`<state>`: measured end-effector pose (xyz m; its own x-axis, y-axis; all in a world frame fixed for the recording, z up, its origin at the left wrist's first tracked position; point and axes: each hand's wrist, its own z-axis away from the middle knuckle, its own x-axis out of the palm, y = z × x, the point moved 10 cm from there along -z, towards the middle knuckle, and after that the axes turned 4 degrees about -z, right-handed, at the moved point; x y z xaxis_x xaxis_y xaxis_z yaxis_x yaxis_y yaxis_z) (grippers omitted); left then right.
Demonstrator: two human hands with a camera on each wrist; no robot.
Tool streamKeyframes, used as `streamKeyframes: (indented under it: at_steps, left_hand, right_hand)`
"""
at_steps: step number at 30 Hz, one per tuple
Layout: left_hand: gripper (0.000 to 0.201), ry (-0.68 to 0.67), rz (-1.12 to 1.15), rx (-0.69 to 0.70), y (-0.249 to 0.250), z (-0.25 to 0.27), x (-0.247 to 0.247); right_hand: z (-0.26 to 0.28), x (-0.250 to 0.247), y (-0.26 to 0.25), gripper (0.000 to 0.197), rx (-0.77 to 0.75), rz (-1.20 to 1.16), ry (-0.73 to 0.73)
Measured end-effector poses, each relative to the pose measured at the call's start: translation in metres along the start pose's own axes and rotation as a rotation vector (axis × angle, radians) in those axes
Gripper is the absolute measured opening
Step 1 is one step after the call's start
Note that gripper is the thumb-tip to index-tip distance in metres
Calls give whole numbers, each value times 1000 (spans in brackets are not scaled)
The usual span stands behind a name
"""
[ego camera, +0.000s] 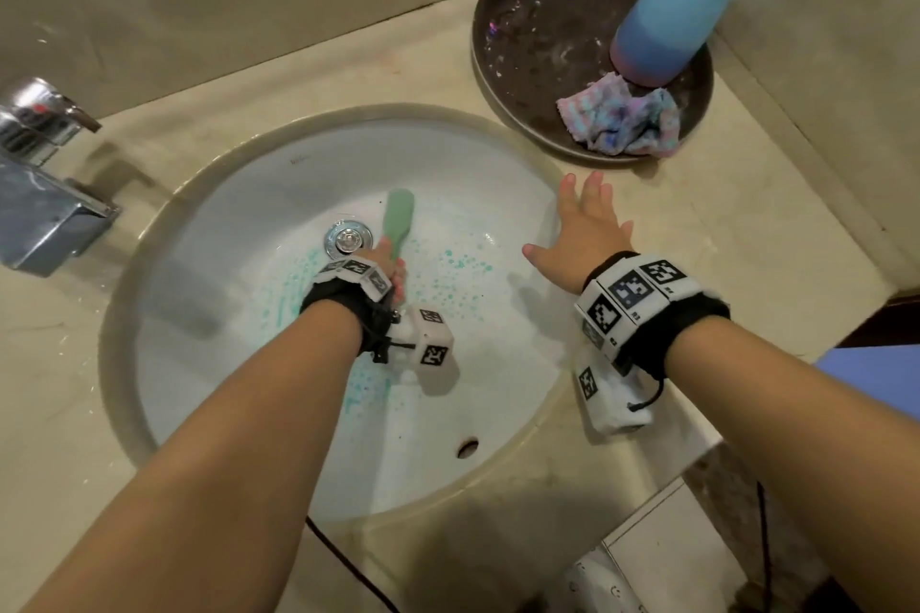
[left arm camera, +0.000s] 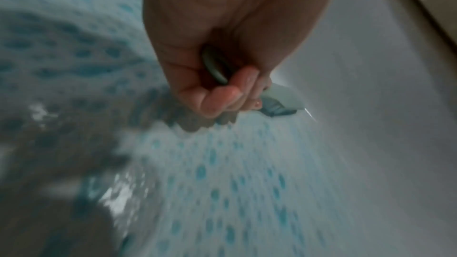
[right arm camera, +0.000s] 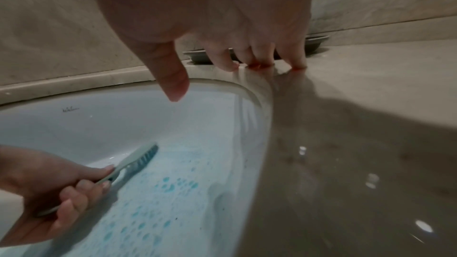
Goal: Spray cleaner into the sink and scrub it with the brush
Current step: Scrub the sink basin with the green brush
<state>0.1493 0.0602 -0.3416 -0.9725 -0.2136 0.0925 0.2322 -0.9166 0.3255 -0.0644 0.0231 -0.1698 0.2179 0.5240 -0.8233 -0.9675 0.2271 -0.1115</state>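
The white sink [ego camera: 503,194] serves as the landmark here, an oval basin set into a beige stone counter [ego camera: 747,234]. Inside it, just beside the chrome drain [ego camera: 348,239], the left hand [ego camera: 391,266] has its fingers curled tightly around the handle of a pale green brush [ego camera: 400,214], whose head points toward the back wall of the basin with bristles down against the porcelain. Blue-green cleaner droplets [ego camera: 448,274] speckle the basin floor around and in front of the brush. The right hand [ego camera: 582,229] lies at the sink's right rim with fingers spread and straight, fingertips [right arm camera: 299,65] touching the counter and the thumb hanging over the basin; it holds nothing. Behind the sink to the right, a dark round tray [ego camera: 522,40] sits on the counter, carrying a blue-and-pink spray bottle [ego camera: 682,10] standing upright and a crumpled pastel cloth [ego camera: 622,120] just beside the bottle's base. To the sink's left, a chrome faucet [ego camera: 45,194] reaches toward the basin.
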Motion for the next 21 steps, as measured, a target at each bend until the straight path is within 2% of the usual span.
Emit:
streamKeyframes:
  at_steps: [2,4,9,10,13,14,15,18,21]
  left_hand:
    - [50,59,85,2,3,0,-14]
    - [50,31,106,-17,0,2,-8]
    - [51,-175,-237,-6,-18,6,45]
    - [51,-153,-276,7,-18,2,45]
    - [42,72,-369,113,0,-3,8]
    - [37,154,-350,142,7,-7,-9]
    - [35,182,-310,132,10,-11,-21]
    - [44,127,-33,78,12,-7,-33]
    - [49,71,-4,41,3,-2,-14]
  right_hand:
    - [0,0,0,89,2,5,-7]
    - [0,0,-1,89,2,11,-12]
    - [-1,0,0,89,-3,26,-13]
    - [-1,0,0,89,-4,28,-12]
    - [-2,0,0,89,-6,36,-11]
    - [-2,-1,0,89,-6,38,-11]
    - [-2,-1,0,89,-6,38,-12]
    - [-2,-2,0,88,-9,20,-24]
    - [-2,-2,0,88,-12,22,-22]
